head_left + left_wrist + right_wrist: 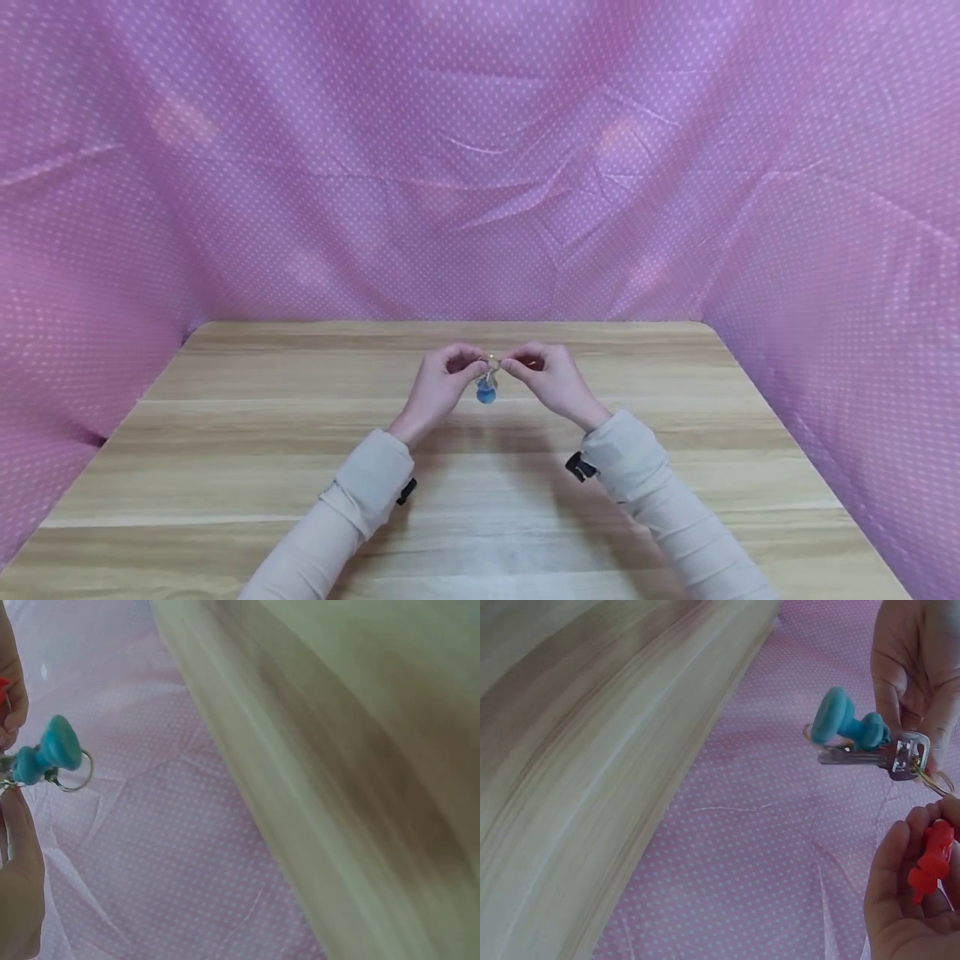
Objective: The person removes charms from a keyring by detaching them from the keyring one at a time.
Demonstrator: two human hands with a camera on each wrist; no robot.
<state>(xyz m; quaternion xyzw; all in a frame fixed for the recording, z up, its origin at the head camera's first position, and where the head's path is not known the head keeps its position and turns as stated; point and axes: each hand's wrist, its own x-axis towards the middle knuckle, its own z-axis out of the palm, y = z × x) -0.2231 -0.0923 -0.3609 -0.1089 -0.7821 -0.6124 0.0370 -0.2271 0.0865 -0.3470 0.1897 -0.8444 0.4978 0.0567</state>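
Note:
Above the table, my left hand and right hand meet at a gold key ring, each pinching it between thumb and fingertips. From the ring hangs at least one silver key. A turquoise, knob-shaped charm dangles beside the key, below the hands in the head view. It has a small metal ring at its wide end. Within the right hand's curled fingers sits a red trinket; whether it is attached to the ring is hidden.
A light wood-grain table lies beneath both arms. Pink cloth with white dots rises along the table's back and sides. Dark straps show at the wrists, near the beige sleeves.

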